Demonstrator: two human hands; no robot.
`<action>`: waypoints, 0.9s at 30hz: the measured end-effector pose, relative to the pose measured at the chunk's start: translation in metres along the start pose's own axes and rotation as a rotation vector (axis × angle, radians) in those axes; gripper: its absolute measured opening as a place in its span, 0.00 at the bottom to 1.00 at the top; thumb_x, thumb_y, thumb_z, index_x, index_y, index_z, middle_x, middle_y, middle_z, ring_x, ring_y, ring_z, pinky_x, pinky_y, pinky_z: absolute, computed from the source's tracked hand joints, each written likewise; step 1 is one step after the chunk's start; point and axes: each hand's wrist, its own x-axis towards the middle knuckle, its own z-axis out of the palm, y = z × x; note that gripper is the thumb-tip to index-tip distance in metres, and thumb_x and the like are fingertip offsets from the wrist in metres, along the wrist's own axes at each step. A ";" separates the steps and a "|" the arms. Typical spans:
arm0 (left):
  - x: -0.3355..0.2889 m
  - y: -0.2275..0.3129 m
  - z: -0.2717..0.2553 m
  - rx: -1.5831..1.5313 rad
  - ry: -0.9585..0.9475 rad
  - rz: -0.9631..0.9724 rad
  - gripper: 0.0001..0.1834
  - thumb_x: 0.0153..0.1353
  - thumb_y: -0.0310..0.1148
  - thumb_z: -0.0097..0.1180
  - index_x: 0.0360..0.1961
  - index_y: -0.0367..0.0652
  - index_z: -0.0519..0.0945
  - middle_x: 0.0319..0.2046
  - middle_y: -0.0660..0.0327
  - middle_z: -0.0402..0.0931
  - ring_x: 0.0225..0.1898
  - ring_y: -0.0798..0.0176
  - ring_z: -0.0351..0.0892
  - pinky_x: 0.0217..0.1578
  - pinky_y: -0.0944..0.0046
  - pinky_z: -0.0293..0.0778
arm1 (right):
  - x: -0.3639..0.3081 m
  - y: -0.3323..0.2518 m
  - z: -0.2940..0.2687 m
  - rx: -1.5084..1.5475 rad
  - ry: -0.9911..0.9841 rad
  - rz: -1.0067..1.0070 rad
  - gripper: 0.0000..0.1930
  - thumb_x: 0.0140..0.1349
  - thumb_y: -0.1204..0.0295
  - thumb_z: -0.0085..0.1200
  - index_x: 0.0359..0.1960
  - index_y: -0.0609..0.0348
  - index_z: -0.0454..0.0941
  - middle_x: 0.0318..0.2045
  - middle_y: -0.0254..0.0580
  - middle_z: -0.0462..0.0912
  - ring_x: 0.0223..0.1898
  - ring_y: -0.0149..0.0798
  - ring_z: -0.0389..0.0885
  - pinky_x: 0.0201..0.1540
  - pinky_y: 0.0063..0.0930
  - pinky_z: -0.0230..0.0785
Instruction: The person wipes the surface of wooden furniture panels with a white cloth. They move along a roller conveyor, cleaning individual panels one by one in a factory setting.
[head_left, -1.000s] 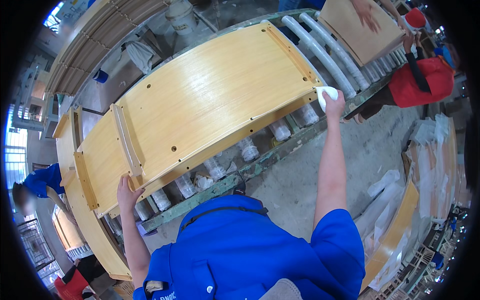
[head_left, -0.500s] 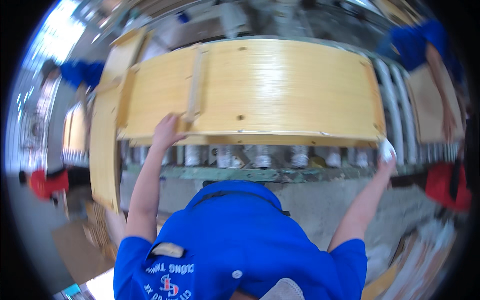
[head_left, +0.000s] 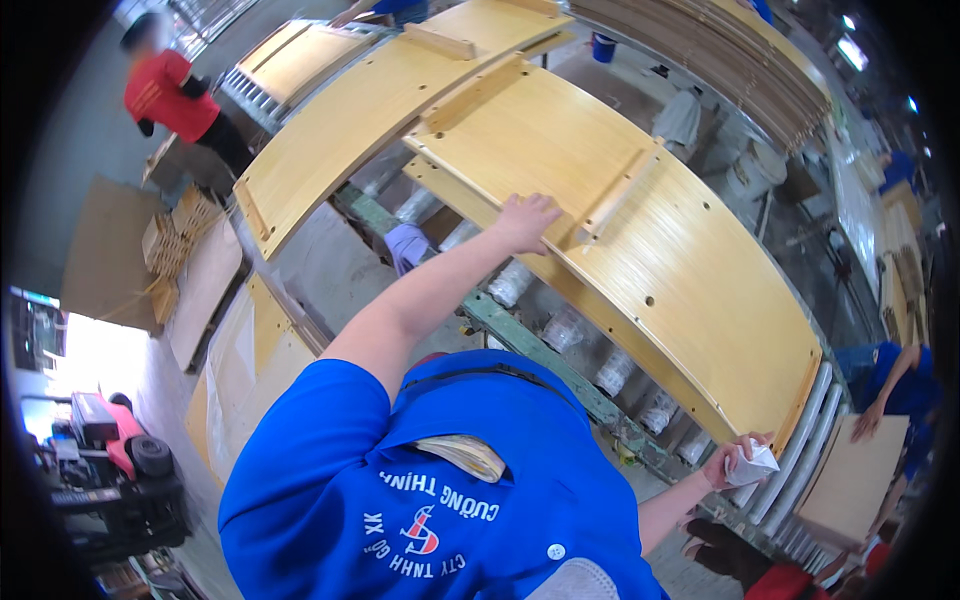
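Observation:
A long yellow-varnished wooden panel [head_left: 720,270] lies on a roller conveyor, with a wooden crosspiece [head_left: 620,192] fixed across its upper face and dark holes along it. My left hand [head_left: 528,222] rests on the panel's near edge beside that crosspiece, fingers stretched out over the wood. At the panel's right end, my right hand [head_left: 735,462] is closed on a crumpled white wipe [head_left: 752,464], close to the near corner. Whether it is cloth or paper cannot be made out. Under the panel, along its near side, another wooden board edge [head_left: 600,320] shows.
A second varnished panel [head_left: 350,120] adjoins at the left. Wrapped rollers [head_left: 612,372] and a green conveyor rail [head_left: 545,350] run before me. A person in red [head_left: 178,95] stands far left; a co-worker's hand [head_left: 868,420] touches a brown board [head_left: 855,470] at right. Stacked boards [head_left: 720,50] lie behind.
The view has swung and tilted, so the panel now slants down to the right. My left hand remains by the crosspiece, and my right hand stays at the right end with the wipe.

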 end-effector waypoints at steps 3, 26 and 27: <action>-0.033 -0.006 0.015 -0.046 0.243 0.071 0.34 0.49 0.45 0.64 0.57 0.51 0.68 0.59 0.56 0.64 0.61 0.51 0.62 0.59 0.44 0.59 | 0.005 0.063 0.003 -0.025 0.049 0.145 0.39 0.54 0.59 0.60 0.66 0.55 0.58 0.48 0.43 0.70 0.30 0.33 0.69 0.16 0.20 0.57; -0.239 -0.233 0.180 -0.874 0.126 -0.845 0.28 0.53 0.42 0.57 0.55 0.44 0.72 0.53 0.47 0.69 0.54 0.43 0.69 0.53 0.53 0.68 | -0.115 0.471 -0.043 -0.155 0.512 1.112 0.33 0.63 0.45 0.44 0.64 0.49 0.61 0.54 0.50 0.71 0.40 0.46 0.71 0.21 0.27 0.65; -0.234 -0.235 0.182 -0.869 0.115 -0.828 0.27 0.53 0.43 0.57 0.54 0.44 0.73 0.53 0.47 0.69 0.55 0.43 0.69 0.54 0.51 0.67 | -0.120 0.479 -0.045 -0.167 0.560 1.123 0.28 0.65 0.48 0.43 0.62 0.49 0.64 0.53 0.50 0.72 0.41 0.48 0.72 0.21 0.28 0.65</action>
